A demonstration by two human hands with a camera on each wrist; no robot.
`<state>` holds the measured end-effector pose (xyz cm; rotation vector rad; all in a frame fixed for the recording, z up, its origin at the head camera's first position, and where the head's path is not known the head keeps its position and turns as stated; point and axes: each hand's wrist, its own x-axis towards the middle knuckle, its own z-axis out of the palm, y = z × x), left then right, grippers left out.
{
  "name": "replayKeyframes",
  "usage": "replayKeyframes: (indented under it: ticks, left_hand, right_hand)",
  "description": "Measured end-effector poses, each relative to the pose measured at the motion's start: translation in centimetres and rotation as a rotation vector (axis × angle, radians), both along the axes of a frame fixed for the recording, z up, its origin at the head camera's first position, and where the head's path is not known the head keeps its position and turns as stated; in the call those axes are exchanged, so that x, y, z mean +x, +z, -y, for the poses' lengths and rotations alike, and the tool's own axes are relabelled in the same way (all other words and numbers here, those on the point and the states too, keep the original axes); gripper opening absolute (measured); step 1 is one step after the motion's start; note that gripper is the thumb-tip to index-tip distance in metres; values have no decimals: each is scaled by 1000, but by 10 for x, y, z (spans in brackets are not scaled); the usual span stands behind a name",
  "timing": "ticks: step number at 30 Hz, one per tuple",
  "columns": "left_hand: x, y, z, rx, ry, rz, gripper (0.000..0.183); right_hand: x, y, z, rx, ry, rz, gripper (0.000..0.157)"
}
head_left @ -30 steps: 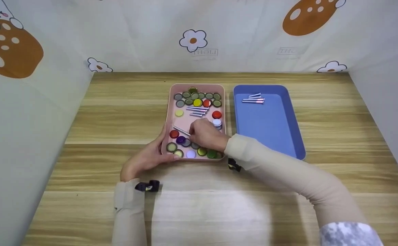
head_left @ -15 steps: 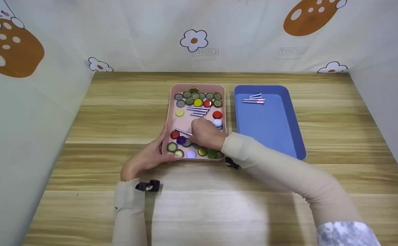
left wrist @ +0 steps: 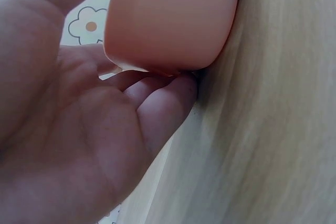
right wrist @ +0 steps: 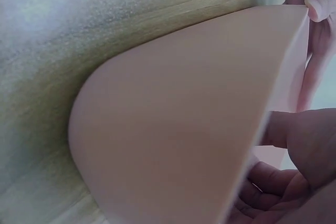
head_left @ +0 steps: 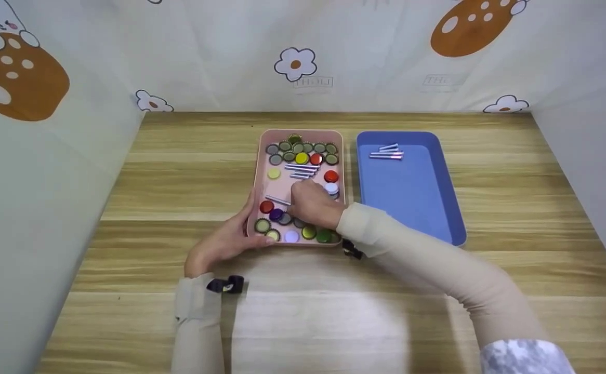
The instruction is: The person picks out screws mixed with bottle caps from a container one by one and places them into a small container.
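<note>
A pink tray (head_left: 259, 156) holds bottle caps and several silvery bolts (head_left: 302, 169). At its near left corner my left hand (head_left: 225, 238) grips it, thumb over the front rim and fingers along the left side. In the left wrist view those curled fingers touch the tray's outer wall. My right hand (head_left: 313, 202) is down inside the tray, fingers curled. A single bolt (head_left: 278, 199) juts out leftward from its fingers, the other end hidden by the hand. A purple cap (head_left: 276, 214) and a red cap (head_left: 266, 206) lie close to this bolt.
To the right stands a blue tray (head_left: 407, 202) with several bolts (head_left: 386, 155) near its far left corner. Caps, mostly upturned (head_left: 298, 148), crowd the pink tray's far end; more lie along its near end. A printed cloth (head_left: 220, 57) hangs behind the wooden table (head_left: 178, 171).
My right hand has shifted slightly within the pink tray, and the bolt at its fingers now slants less. My left hand keeps its grip on the tray corner.
</note>
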<state>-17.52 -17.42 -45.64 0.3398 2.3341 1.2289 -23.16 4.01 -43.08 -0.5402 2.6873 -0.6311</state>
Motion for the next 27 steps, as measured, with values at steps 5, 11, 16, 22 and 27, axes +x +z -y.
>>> replayKeyframes:
  ticks: [5,11,16,22,27]
  left_hand:
    - [0,0,-1,8,-1,5,119]
    - [0,-2,0,78,9,39,119]
    - [-1,-4,0,69,12,51,117]
    - [-1,-3,-1,76,22,72,118]
    - [-1,-1,-1,70,32,78,117]
  right_hand:
    - [0,0,-2,49,18,-74,23]
    - [-1,1,-5,72,-4,-79,21]
    - [-2,1,-7,72,2,-126,34]
    - [-2,4,-11,63,11,-225,23]
    - [-4,5,-13,38,-13,-243,13]
